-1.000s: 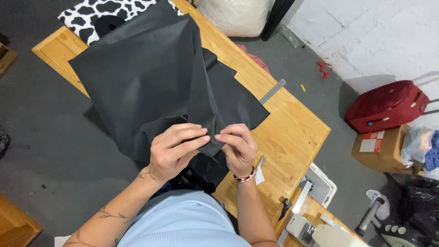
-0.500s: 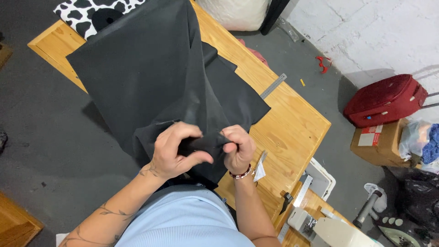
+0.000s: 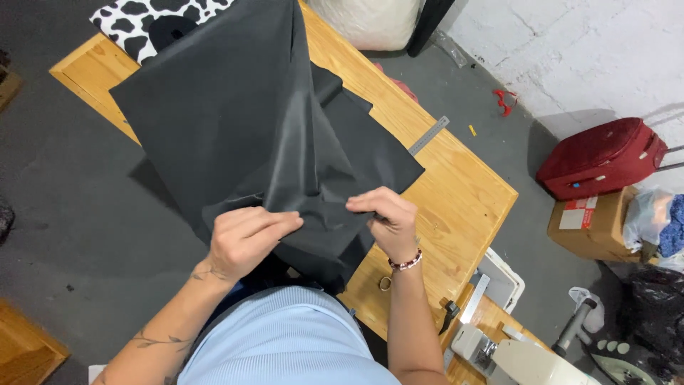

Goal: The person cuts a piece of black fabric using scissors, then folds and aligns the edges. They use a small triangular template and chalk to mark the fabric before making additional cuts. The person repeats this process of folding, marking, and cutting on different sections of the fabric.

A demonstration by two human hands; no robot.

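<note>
**Pinching black cloth at the near table edge**

Left hand (image 3: 246,239) and right hand (image 3: 388,221) closed on cloth (image 3: 235,121), lifted above the table (image 3: 456,192). Best done by keeping the pinched edges aligned, tension even, ruler (image 3: 428,135) left undisturbed.

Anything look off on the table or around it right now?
A red scrap and a small yellow bit lie loose on the floor by the wall. The black fabric, pinched by both the left hand and right hand, overhangs the table.
</note>
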